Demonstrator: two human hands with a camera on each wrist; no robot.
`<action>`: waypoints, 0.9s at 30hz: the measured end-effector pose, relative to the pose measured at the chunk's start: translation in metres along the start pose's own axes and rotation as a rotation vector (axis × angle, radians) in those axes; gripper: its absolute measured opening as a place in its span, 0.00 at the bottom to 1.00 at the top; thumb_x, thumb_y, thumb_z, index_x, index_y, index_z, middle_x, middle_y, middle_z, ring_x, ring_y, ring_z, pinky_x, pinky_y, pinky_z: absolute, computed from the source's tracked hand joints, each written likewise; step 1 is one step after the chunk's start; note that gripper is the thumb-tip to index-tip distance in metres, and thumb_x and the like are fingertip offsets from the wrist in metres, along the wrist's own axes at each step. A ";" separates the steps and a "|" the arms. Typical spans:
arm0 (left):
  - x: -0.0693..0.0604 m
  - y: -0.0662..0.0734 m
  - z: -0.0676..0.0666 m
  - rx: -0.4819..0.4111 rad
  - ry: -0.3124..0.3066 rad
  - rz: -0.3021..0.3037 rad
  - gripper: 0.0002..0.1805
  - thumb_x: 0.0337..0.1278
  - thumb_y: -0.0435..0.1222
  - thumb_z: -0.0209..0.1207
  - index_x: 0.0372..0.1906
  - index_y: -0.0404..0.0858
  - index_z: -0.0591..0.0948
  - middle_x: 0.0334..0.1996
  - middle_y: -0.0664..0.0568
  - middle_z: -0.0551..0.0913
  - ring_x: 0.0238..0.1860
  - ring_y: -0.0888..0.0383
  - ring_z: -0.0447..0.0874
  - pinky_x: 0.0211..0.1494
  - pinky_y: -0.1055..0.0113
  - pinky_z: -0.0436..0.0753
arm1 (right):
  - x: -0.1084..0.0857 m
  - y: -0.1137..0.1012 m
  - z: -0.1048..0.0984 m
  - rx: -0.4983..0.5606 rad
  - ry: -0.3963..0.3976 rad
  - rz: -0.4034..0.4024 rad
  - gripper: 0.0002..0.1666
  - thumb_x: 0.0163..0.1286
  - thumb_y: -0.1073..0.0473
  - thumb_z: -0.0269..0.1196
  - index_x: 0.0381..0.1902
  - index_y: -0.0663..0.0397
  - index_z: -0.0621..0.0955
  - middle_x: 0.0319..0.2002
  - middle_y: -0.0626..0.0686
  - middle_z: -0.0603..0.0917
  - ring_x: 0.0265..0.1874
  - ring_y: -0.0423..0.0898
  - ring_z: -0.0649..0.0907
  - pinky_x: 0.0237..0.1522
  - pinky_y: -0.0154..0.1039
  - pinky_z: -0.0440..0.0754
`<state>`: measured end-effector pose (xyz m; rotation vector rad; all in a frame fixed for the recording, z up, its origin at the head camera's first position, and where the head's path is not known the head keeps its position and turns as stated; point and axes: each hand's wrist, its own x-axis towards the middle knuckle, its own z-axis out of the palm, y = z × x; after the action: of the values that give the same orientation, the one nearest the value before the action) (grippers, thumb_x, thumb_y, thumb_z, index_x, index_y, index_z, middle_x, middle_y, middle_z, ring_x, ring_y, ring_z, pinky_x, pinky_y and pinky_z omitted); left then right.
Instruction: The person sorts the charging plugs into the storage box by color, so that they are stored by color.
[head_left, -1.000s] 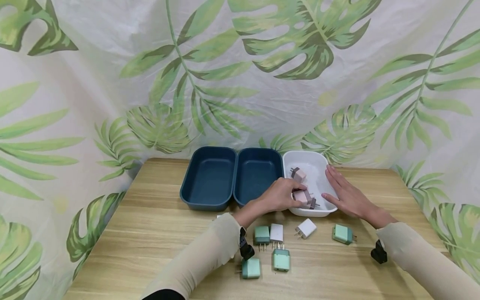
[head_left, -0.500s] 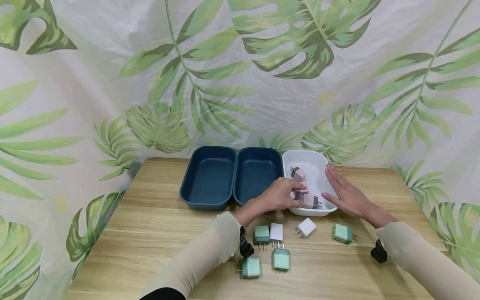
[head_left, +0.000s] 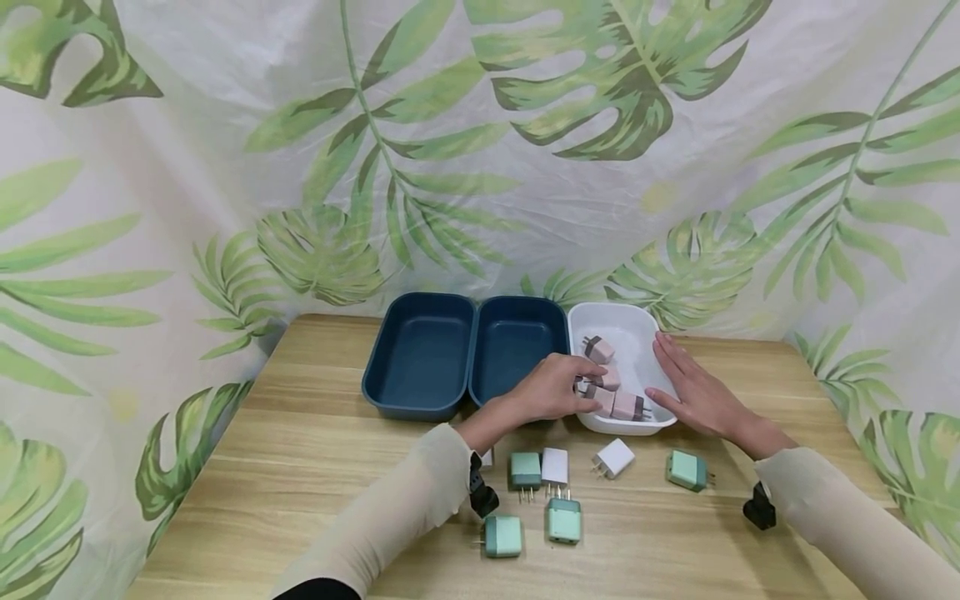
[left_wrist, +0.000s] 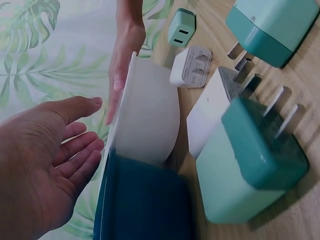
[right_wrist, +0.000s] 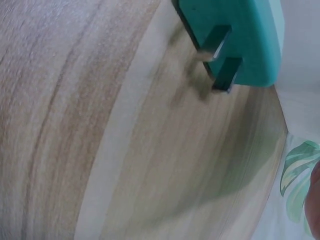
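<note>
My left hand point(head_left: 551, 387) hovers over the left side of a white bin point(head_left: 617, 427), thumb and fingertips apart. In the left wrist view this left hand point(left_wrist: 37, 155) has loosely bent fingers and nothing between them. Beneath the fingertips lie pink chargers point(head_left: 627, 406) with brownish ends, several in the bin; one farther back is a separate pink charger point(head_left: 599, 349). The fingers partly cover some of them. Against the bin's right rim rests my right hand point(head_left: 701, 398), its fingers straight. Only a sliver of the right hand point(right_wrist: 313, 202) shows in the right wrist view.
Two dark blue bins point(head_left: 420, 412) stand left of the white one. On the wooden table in front lie several green chargers point(head_left: 564, 521) and white chargers point(head_left: 613, 457), prongs out. One green charger point(head_left: 684, 469) sits near the right wrist. A leaf-print cloth point(head_left: 420, 167) hangs behind.
My left hand has let go of pink chargers, which have dropped and settled on the bin's floor; its fingers have parted. My right hand has stayed at the rim.
</note>
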<state>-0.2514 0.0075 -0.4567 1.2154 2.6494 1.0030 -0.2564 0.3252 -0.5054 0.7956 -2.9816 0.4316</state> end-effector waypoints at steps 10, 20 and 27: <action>-0.013 -0.009 -0.010 -0.017 0.043 -0.029 0.29 0.63 0.40 0.75 0.67 0.37 0.84 0.60 0.47 0.88 0.57 0.51 0.88 0.57 0.65 0.85 | -0.002 -0.002 -0.001 0.003 0.008 -0.001 0.54 0.81 0.41 0.58 0.85 0.67 0.48 0.86 0.66 0.46 0.84 0.67 0.51 0.82 0.60 0.53; -0.030 -0.021 -0.025 0.037 0.074 -0.068 0.31 0.66 0.47 0.72 0.70 0.39 0.82 0.64 0.47 0.85 0.64 0.50 0.85 0.63 0.57 0.85 | 0.000 -0.005 -0.005 0.003 0.009 -0.004 0.55 0.79 0.40 0.60 0.84 0.68 0.51 0.85 0.67 0.49 0.82 0.68 0.54 0.79 0.64 0.57; -0.047 -0.037 -0.039 0.085 0.120 -0.122 0.34 0.69 0.52 0.69 0.74 0.43 0.78 0.73 0.44 0.78 0.72 0.46 0.77 0.67 0.49 0.82 | 0.002 -0.004 -0.010 0.003 0.010 0.003 0.54 0.79 0.41 0.60 0.84 0.69 0.51 0.84 0.70 0.51 0.82 0.69 0.55 0.77 0.68 0.60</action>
<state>-0.2553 -0.0639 -0.4571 1.0226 2.8459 0.9827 -0.2564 0.3231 -0.4948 0.7871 -2.9740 0.4395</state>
